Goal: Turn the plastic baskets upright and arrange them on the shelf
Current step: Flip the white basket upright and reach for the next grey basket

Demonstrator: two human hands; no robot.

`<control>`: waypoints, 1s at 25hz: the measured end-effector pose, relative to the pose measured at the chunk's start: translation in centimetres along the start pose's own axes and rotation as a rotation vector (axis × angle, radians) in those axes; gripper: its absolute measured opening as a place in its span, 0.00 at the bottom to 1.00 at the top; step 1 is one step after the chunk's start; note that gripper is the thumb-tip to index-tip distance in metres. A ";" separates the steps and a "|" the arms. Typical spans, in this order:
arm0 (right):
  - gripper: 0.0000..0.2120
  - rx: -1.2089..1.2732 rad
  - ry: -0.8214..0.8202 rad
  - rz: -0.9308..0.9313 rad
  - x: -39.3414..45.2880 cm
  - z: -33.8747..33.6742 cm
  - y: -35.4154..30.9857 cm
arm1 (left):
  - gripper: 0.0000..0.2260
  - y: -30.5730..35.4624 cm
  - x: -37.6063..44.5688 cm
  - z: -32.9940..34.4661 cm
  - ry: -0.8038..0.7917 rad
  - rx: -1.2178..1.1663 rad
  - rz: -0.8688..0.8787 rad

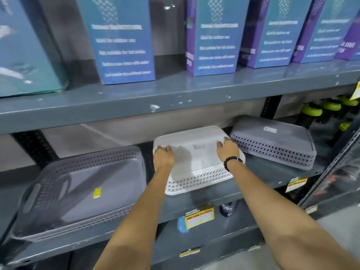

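Observation:
A white plastic basket point(196, 162) lies upside down in the middle of the grey shelf point(214, 195). My left hand point(163, 156) rests on its left top edge and my right hand point(228, 151), with a dark bead bracelet on the wrist, rests on its right top edge; both touch it with fingers curled over the far side. To the left stands a grey basket point(81, 191), upright, its open side up and a yellow sticker inside. To the right lie grey baskets point(276, 141), upside down in a stack.
The shelf above point(175, 94) hangs low over the baskets and carries tall blue and purple boxes point(124, 41). Dark bottles with green caps point(331, 112) stand at the far right. Price labels point(198, 217) hang on the shelf's front edge. A metal upright point(331, 168) slants at the right.

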State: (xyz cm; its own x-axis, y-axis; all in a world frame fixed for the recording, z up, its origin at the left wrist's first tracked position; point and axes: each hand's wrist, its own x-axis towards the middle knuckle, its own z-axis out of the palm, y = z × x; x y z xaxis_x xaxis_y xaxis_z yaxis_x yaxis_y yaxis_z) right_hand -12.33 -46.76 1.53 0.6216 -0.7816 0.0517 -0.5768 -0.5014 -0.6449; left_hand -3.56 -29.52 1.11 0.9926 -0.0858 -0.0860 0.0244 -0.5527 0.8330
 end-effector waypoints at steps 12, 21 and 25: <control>0.31 0.633 -0.220 0.273 8.5 -2.1 3.1 | 0.21 2.2 1.3 2.6 0.472 -0.449 -0.204; 0.21 1.257 -0.443 0.380 6.9 -1.7 8.7 | 0.28 -1.1 -2.9 -1.0 0.362 -0.788 -0.474; 0.13 1.080 -0.442 0.474 6.9 -0.7 10.5 | 0.11 -3.1 -3.9 -0.9 0.368 -0.500 -0.480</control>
State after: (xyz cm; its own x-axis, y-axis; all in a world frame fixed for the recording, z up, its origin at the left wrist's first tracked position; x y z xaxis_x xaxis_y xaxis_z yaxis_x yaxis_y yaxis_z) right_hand -14.44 -57.67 -4.32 0.7170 -0.5061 -0.4793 -0.1942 0.5154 -0.8346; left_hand -7.41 -26.70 -0.67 0.8335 0.3964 -0.3849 0.4244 -0.0132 0.9054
